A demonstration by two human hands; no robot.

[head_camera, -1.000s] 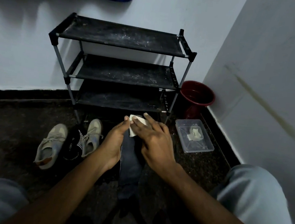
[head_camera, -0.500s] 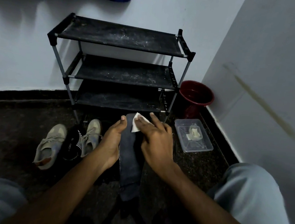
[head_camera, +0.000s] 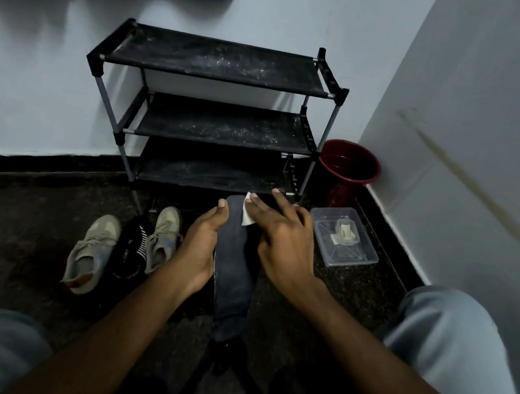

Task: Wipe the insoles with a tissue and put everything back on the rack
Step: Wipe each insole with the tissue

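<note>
Now grips a long dark grey insole (head_camera: 234,272) by its left edge with the left hand (head_camera: 200,248), thumb laid up along that edge, other fingers hidden beneath. Holds the insole above the dark speckled floor (head_camera: 32,225), toe end pointing away toward a black three-shelf rack with grey metal posts (head_camera: 216,59), heel end toward the body. Presses a small white tissue (head_camera: 247,217) onto the toe end with the right hand (head_camera: 283,245), first two fingers stretched nearly straight over the tissue, not closed into a fist. Covers most of the tissue with those fingers, only a white corner showing at their left side. Both hands just in front of the lowest shelf of the rack. On the floor to the left, near the left hand but apart from it, a pair of beige sneakers (head_camera: 92,255) with a black striped cloth item (head_camera: 129,255) between them. To the right of the right hand, a clear plastic box (head_camera: 363,254) with a crumpled tissue piece inside; behind it, beside the rack, a dark red plastic bucket (head_camera: 341,192).
</note>
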